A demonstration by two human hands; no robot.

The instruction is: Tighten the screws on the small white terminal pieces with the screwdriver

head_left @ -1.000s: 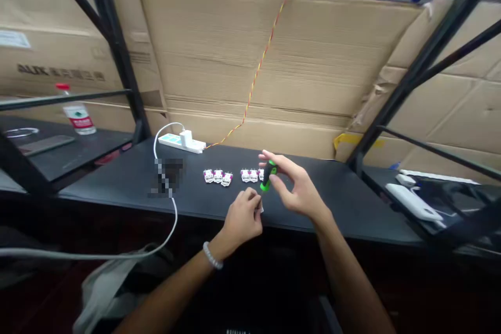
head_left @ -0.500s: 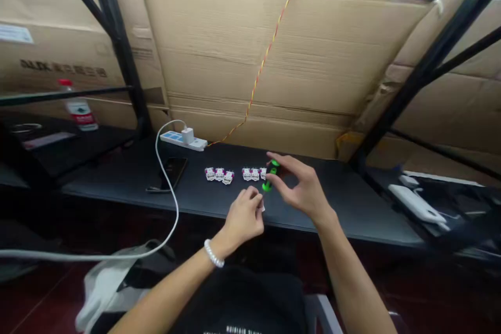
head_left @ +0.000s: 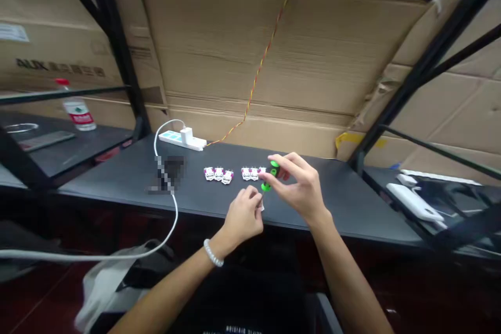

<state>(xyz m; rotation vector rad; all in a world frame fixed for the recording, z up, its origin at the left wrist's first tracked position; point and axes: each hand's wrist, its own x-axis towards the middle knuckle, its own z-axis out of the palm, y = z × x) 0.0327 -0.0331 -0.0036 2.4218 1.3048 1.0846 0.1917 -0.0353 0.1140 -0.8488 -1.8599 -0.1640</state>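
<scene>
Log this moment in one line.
right grip: black-green screwdriver; left grip: white piece, mostly hidden; black table: two rows of white-purple parts

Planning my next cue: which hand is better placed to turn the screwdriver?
Right hand, probably: it holds the green-and-black screwdriver by its handle; the left hand seems occupied with a small white piece just below.

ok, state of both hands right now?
Left hand: closed, holding a small white part, mostly hidden.
Right hand: fingers closed on a green-and-black screwdriver.
</scene>
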